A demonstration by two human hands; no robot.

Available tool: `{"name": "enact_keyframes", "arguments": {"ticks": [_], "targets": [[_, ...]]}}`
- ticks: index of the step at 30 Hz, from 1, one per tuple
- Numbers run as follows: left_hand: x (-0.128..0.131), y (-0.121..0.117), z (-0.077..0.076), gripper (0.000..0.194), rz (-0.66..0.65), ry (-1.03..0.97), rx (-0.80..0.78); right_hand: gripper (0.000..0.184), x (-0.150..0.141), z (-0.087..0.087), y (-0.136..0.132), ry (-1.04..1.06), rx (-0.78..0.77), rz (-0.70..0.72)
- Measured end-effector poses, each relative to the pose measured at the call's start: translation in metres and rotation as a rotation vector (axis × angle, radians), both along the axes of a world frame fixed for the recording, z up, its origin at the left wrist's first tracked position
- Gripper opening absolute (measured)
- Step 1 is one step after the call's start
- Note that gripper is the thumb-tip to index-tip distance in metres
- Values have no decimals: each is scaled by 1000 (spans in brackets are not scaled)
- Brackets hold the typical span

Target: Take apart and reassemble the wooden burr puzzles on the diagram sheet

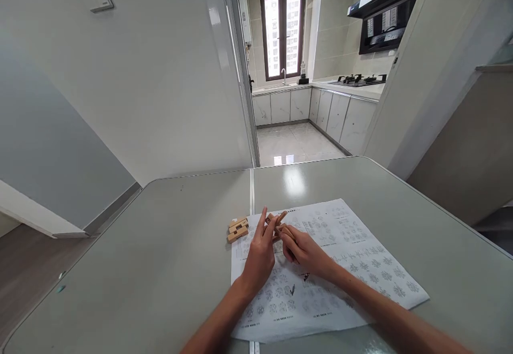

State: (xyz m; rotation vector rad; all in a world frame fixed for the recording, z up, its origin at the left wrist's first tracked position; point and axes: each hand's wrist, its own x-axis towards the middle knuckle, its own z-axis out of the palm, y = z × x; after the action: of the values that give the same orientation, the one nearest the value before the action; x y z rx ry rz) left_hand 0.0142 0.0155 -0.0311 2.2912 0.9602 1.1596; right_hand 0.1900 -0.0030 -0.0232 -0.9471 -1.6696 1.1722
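Over a printed instruction sheet point(332, 295), my two hands meet around several small notched wooden puzzle pieces point(282, 217). My left hand point(261, 252) grips them from the left, its index finger pointing up and away. From the right, my right hand point(302, 249) closes its fingers on the near side of the same pieces. Fingers partly hide how the pieces fit together. More notched wooden puzzle pieces point(238, 229) lie side by side at the sheet's upper left corner, touched by neither hand.
The sheet lies on a grey-green table point(180, 268) with a pale seam down its middle. A small greenish bit point(61, 289) lies near the table's left edge. Past the far edge is a kitchen with a gas stove point(360, 79) and a window point(282, 30).
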Motion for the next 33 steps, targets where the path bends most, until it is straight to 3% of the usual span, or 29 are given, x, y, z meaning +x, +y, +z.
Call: {"name": "enact_keyframes", "arguments": {"ticks": [17, 25, 33], "targets": [[4, -12, -1, 68, -64, 54, 7, 39, 0, 3, -3, -74, -68, -29], [6, -16, 1, 60, 6, 59, 10, 37, -3, -4, -2, -155, -56, -119], [2, -12, 2, 54, 23, -50, 6, 41, -3, 0, -4, -19, -82, 48]]}}
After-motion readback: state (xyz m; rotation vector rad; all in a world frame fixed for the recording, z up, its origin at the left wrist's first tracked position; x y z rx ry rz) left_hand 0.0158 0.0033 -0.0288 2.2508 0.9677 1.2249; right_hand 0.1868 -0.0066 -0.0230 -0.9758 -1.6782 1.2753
